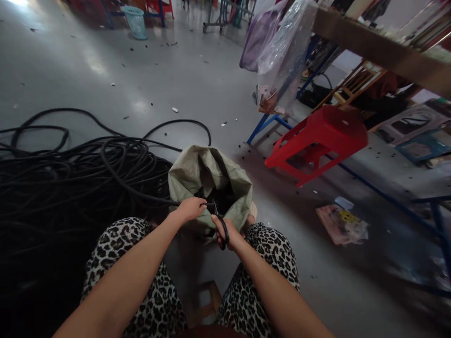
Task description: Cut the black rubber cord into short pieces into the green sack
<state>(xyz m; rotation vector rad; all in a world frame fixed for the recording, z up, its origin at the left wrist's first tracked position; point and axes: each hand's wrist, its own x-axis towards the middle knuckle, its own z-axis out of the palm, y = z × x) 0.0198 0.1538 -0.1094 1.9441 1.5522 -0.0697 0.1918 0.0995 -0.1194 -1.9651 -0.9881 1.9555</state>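
My left hand (192, 208) is closed around a black rubber cord (155, 200) that runs in from the left, its end sticking out past my fingers. In my right hand (229, 233) is a pair of scissors (222, 230) with black handles, the fingers wrapped through the loops. The blades point up and away, close to the cord's end; whether they touch it I cannot tell. Both hands are over the near rim of an open greenish woven sack (181, 173) between my knees. Dark pieces lie inside it, partly in shadow.
A big tangled heap of black cord (116, 164) covers the floor at the left. To the right are a tipped-looking red plastic stool (338, 126), a workbench (387, 51) with blue legs, and a plastic packet (341, 225). A light-blue basket (136, 22) stands farther off.
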